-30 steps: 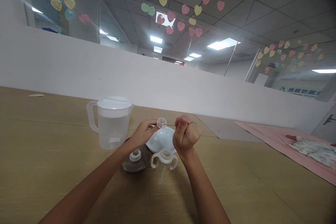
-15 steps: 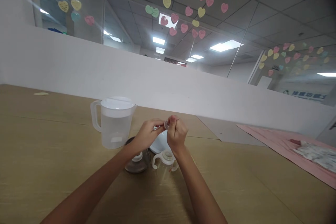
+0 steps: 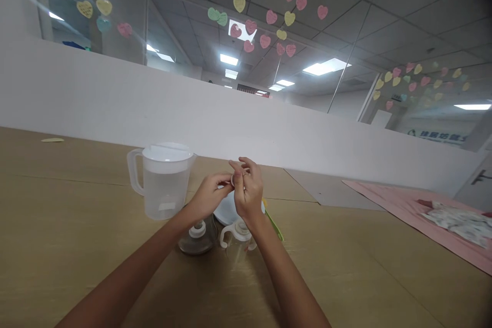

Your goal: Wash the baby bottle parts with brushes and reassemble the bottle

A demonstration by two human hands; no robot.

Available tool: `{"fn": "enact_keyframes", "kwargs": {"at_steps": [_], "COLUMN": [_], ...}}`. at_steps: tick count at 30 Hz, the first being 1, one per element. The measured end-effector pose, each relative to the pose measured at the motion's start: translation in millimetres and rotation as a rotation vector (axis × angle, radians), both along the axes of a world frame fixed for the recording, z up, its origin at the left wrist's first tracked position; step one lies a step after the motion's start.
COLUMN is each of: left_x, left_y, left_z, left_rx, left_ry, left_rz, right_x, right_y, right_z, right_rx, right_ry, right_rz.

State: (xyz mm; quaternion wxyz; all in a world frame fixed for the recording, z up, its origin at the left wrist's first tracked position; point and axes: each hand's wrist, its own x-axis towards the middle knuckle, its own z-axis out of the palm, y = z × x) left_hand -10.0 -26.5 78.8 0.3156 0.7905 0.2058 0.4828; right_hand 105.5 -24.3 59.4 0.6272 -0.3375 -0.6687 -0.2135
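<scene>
Both my hands meet above the table. My left hand [image 3: 211,195] pinches a small pale round piece [image 3: 232,180] at its fingertips. My right hand [image 3: 249,189] grips the piece from the other side with the thumb, its other fingers raised and partly spread. Most of the piece is hidden. Below the hands stands a clear baby bottle [image 3: 239,251] with two white handles and an uncovered mouth. To its left is a dark see-through rounded vessel [image 3: 196,246] with a white neck, partly behind my left forearm. A white dish [image 3: 225,211] lies behind the bottle.
A lidded clear pitcher [image 3: 165,184] with water stands at the left. A green-handled utensil [image 3: 274,224] lies right of my right wrist. At the far right, a pink cloth [image 3: 400,205] holds a patterned fabric [image 3: 457,220]. A white wall [image 3: 184,107] closes the table's back.
My right hand's fingers have lifted and spread from a closed curl, while its thumb stays at the round piece. The green-handled utensil now shows. The view has shifted slightly.
</scene>
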Motion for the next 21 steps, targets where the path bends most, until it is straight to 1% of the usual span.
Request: {"fn": "enact_keyframes", "kwargs": {"at_steps": [2, 5, 7, 10, 12, 13, 15, 16, 17, 18, 19, 21], "left_x": [-2, -5, -5, -3, -2, -2, -4, -5, -6, -7, -7, -8], "left_y": [4, 8, 8, 6, 7, 8, 12, 16, 20, 24, 28, 36], "left_z": [-1.1, -1.8, -1.6, -2.2, -4.3, -5.9, -9.6, -11.5, -13.2, -14.9, -16.4, -19.1], "left_rx": [0.050, 0.178, 0.262, 0.338, 0.339, 0.322, 0.252, 0.204, 0.156, 0.117, 0.091, 0.077], "left_ry": [0.038, 0.093, 0.108, 0.111, 0.151, 0.179, 0.221, 0.228, 0.225, 0.222, 0.226, 0.244], "left_rz": [0.033, 0.087, 0.109, 0.130, 0.138, 0.150, 0.189, 0.200, 0.198, 0.183, 0.167, 0.168], "right_x": [2, 6, 8, 11, 16, 21, 38, 49, 60, 73, 84, 102], "right_y": [-2, -15, -28, -52, -69, -77, -89, -91, -90, -86, -78, -52], "right_z": [3.2, 14.1, 23.6, 39.2, 50.1, 55.6, 65.7, 69.6, 72.1, 72.7, 70.9, 58.9], "right_rx": [0.007, 0.068, 0.116, 0.129, 0.158, 0.205, 0.321, 0.353, 0.348, 0.307, 0.223, -0.030], "right_ry": [-0.024, -0.013, 0.056, 0.225, 0.368, 0.454, 0.618, 0.663, 0.684, 0.691, 0.682, 0.627], "right_rz": [-0.022, -0.040, -0.047, -0.049, -0.079, -0.112, -0.187, -0.224, -0.244, -0.247, -0.236, -0.208]}}
